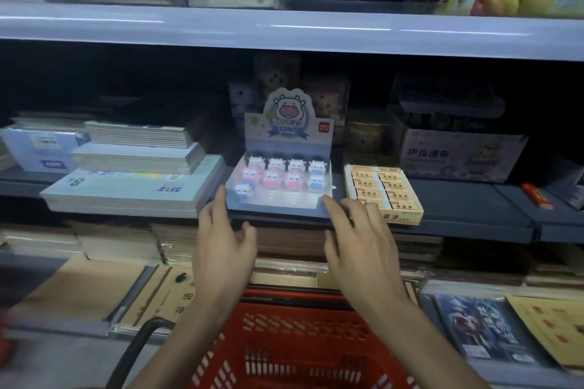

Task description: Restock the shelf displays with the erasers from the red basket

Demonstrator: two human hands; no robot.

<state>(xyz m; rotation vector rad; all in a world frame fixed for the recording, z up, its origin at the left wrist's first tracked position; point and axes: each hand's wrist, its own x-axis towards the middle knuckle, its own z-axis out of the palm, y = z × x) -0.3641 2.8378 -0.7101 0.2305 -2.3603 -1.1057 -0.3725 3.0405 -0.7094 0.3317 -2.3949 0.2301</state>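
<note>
fingers [222, 199] spread and empty, left hand [224, 240] and right hand [357, 240] flank the front corners of the cow eraser display [284, 210] on the shelf [458, 226], above the red basket [284, 341]. a nudge could topple the out-of-row front-left eraser [243, 191].

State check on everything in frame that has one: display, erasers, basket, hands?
cow eraser display: partly filled, most front-row slots empty
cow erasers: seated in back two rows, one at front left
boxed eraser carton: open, looks full
red basket: below hands, contents unclear
left hand: open, fingertip at display's left front corner
right hand: open, fingertip at right front corner
</note>
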